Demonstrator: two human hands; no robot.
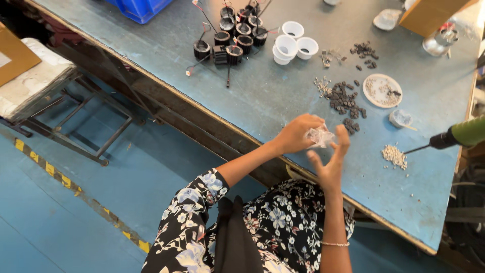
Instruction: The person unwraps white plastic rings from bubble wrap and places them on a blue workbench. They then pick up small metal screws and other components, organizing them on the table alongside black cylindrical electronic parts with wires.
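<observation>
**Small clear bag held between both hands at the near edge of the worktop**

Nearest to me, my left hand [295,134] and right hand [331,162] meet over the near edge of the worktop [262,96]; between them sits a small clear plastic bag [320,136]; the left fingers curl round its near side and pinch it, while the right fingers stand spread and upright, the fingertips touching its far side. I judge the work to be partly done; whether the bag holds anything I cannot tell. Just beyond the bag lies a loose heap of dark small parts [344,101]; a pale heap [394,155] lies toward the right edge, near the tip of a green-handled tool [454,136]; a round white dish [382,90] holds more small pieces. Farther off stand white cups [293,43] and black wired coils [232,38]; a blue crate [139,7] sits at the far edge.
</observation>
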